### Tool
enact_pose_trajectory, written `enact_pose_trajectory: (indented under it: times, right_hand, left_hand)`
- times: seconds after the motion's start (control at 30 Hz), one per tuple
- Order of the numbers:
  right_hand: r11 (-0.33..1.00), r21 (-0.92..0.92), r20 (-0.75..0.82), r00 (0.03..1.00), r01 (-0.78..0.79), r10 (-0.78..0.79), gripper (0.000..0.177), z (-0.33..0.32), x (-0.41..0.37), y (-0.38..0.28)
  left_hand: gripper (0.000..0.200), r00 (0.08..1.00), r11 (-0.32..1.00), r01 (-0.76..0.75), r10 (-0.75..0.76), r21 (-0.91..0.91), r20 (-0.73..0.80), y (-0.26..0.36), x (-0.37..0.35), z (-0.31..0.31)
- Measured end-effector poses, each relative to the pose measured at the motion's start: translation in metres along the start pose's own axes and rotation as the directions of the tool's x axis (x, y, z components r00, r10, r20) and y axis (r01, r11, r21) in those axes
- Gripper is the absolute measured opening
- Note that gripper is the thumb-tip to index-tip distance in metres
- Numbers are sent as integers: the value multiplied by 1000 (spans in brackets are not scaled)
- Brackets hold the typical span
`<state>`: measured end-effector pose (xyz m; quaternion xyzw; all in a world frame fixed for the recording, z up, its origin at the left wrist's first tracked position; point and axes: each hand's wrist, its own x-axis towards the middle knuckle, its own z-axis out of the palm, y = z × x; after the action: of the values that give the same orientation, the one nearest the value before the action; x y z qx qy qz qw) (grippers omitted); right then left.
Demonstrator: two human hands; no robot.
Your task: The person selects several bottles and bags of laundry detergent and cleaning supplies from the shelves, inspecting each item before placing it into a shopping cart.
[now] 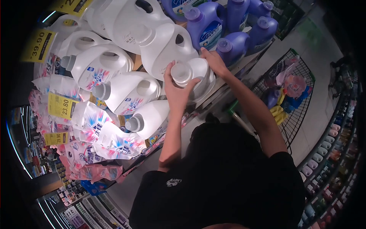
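A white laundry detergent jug (201,87) with a translucent cap (181,72) stands at the near edge of the display, its cap facing up toward me. Around the neck just below the cap curls my left hand (178,88), thumb on the near side and fingers on the far side. My right hand (214,62) grips the same jug at its upper right side, where the jug's body partly hides the palm. Directly behind is another large white jug (166,49). Purple detergent bottles (233,44) stand beside my right hand.
More white jugs (131,91) and refill pouches (101,129) crowd the display to the left, with yellow price tags (64,106). On the right, a wire shopping cart (301,114) holds several packages. Stocked shelves (324,152) line the far right.
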<state>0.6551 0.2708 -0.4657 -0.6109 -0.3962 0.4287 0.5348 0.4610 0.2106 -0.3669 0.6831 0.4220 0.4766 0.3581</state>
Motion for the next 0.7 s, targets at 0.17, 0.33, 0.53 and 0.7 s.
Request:
enact_pose_trajectory:
  times: [0.17, 0.33, 0.53, 0.7]
  right_hand:
    - [948, -62, -131, 939, 311, -317, 39, -23, -55, -33]
    - [583, -466, -143, 594, 666, -792, 8, -88, -141, -31]
    - [689, -721, -313, 851, 77, -422, 26, -137, -256, 53]
    - [746, -483, -717, 697, -459, -35, 51, -148, -360, 99]
  left_hand:
    - [51, 827, 858, -478, 511, 186, -234, -22, -60, -22]
    - [29, 894, 923, -385, 380, -28, 237, -33, -97, -9]
    - [27, 632, 959, -285, 182, 8, 753, -65, -100, 62]
    - [35, 408, 974, -198, 186, -112, 894, -103, -118, 133]
